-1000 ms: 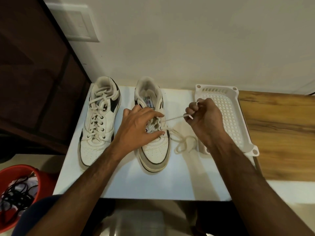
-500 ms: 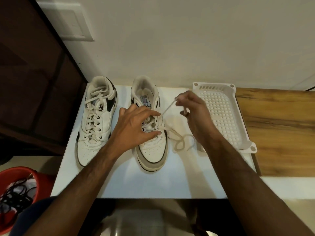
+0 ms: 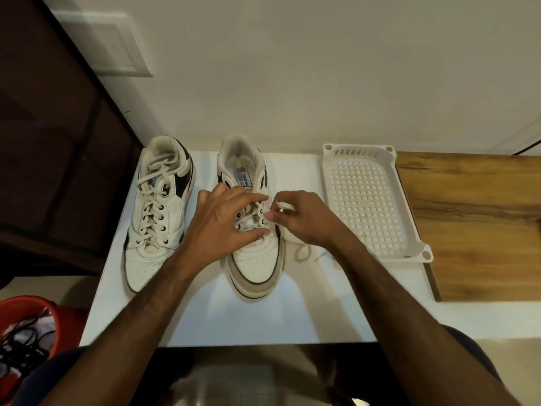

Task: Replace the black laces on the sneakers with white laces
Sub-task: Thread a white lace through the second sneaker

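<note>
A white desk (image 3: 205, 317) stands against a pale wall. On it, the right sneaker (image 3: 251, 230) is the landmark: the laced sneaker (image 3: 158, 212) to its left, a white basket (image 3: 409, 230) to its right. The left hand (image 3: 222, 224) rests spread over its eyelets; the right hand (image 3: 298, 221) pinches the white lace (image 3: 282, 206) beside it.

Lower eyelets of right sneaker (image 3: 254, 259) hidden beneath left hand (image 3: 222, 227). White lace (image 3: 303, 253) lost under right hand (image 3: 304, 221). Red bucket (image 3: 44, 315) of black laces (image 3: 20, 353) cut off at left edge. Tongue label print too small to read.
</note>
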A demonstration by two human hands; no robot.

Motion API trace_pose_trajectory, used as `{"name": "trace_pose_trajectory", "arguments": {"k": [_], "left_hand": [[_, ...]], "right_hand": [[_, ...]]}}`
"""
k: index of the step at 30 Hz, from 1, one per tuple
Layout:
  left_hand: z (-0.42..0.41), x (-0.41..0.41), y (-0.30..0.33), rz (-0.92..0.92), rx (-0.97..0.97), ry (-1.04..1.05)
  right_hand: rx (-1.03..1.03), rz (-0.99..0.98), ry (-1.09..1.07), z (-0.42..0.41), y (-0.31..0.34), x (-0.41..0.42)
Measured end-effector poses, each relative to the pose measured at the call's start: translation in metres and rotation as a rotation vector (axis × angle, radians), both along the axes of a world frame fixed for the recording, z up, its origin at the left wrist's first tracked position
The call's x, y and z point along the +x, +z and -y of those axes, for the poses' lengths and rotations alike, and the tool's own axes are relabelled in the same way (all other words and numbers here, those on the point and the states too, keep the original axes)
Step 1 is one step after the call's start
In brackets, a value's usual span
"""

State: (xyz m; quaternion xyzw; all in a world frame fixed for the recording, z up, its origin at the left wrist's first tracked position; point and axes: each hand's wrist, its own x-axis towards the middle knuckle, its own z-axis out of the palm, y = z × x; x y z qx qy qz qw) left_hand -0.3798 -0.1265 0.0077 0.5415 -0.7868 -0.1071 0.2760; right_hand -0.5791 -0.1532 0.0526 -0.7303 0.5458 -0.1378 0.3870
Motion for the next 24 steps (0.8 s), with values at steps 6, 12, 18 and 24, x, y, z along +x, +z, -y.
{"name": "trace_pose_trajectory", "arguments": {"k": [6, 12, 18, 24], "left_hand": [[0.000, 0.001, 0.001, 0.017, -0.020, -0.006], [-0.001, 0.001, 0.000, -0.002, -0.006, -0.009], [0.000, 0.002, 0.000, -0.022, 0.012, -0.029], [0.000, 0.002, 0.001, -0.003, -0.013, -0.038]], "right_hand": [[0.162, 1.054, -0.669, 0.017, 0.022, -0.032], [0.131, 0.479, -0.426, 0.008, 0.013, -0.019], [0.048, 0.102, -0.083, -0.001, -0.005, 0.004], [-0.017, 0.056, -0.082, 0.000, -0.008, 0.006]]}}
